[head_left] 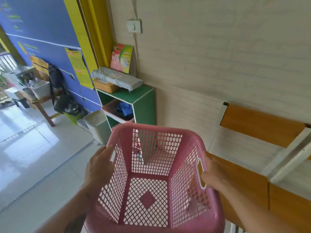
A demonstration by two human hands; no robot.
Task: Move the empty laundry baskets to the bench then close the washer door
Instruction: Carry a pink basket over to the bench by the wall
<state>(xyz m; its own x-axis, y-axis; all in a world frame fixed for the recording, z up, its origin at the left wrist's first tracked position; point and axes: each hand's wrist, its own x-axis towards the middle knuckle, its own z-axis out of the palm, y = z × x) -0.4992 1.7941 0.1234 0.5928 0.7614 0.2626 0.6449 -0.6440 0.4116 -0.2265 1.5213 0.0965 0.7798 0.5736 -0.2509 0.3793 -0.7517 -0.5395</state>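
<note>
Both grips closed on pink laundry basket [151, 179], left hand [99, 167] and right hand [213, 174] at side handles, wooden bench [249, 180] alongside

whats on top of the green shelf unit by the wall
On the green shelf unit lie a grey wrapped parcel partly over a brown box, with a pink-green packet upright behind. The box's far side is covered.

Pink lattice-holed basket [156, 182]; orange-brown wooden bench [252, 179]; green shelf [143, 101]; blue wall [42, 22].
</note>
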